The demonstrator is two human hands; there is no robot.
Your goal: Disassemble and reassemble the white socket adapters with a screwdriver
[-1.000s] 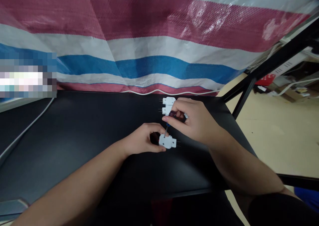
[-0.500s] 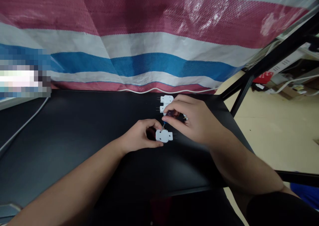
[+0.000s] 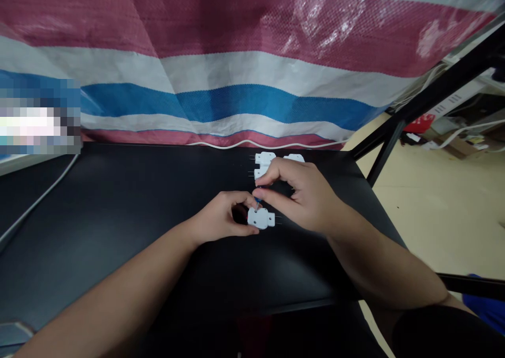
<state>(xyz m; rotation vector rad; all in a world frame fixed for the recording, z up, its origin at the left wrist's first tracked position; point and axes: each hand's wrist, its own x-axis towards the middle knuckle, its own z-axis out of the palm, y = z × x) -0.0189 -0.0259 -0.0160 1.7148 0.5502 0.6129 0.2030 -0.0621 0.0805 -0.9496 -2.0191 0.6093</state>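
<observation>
My left hand (image 3: 219, 216) is closed around the left end of a small white plastic plug (image 3: 259, 218), thumb in front and fingers behind. Two thin metal pins stick out of the plug's right side, and small round holes show in its upper face. My right hand (image 3: 302, 192) pinches a small screwdriver (image 3: 258, 201) from above; most of its handle is hidden by the fingers. The driver's tip meets the plug at the hole near its upper left edge. Behind my right hand lie more white plugs (image 3: 265, 158), partly covered by it.
The black table (image 3: 118, 200) carries a thin white cable (image 3: 221, 146) along its back edge. A grey cable (image 3: 43, 192) runs down at the left, beside a blurred-out bright device. A striped plastic sheet (image 3: 236, 68) hangs behind. Black metal frame bars (image 3: 389, 137) stand at the right.
My right hand has shifted slightly, with the fingers lower on the screwdriver and its handle more hidden. Another white plug behind the hand has come into view. The left hand keeps its hold.
</observation>
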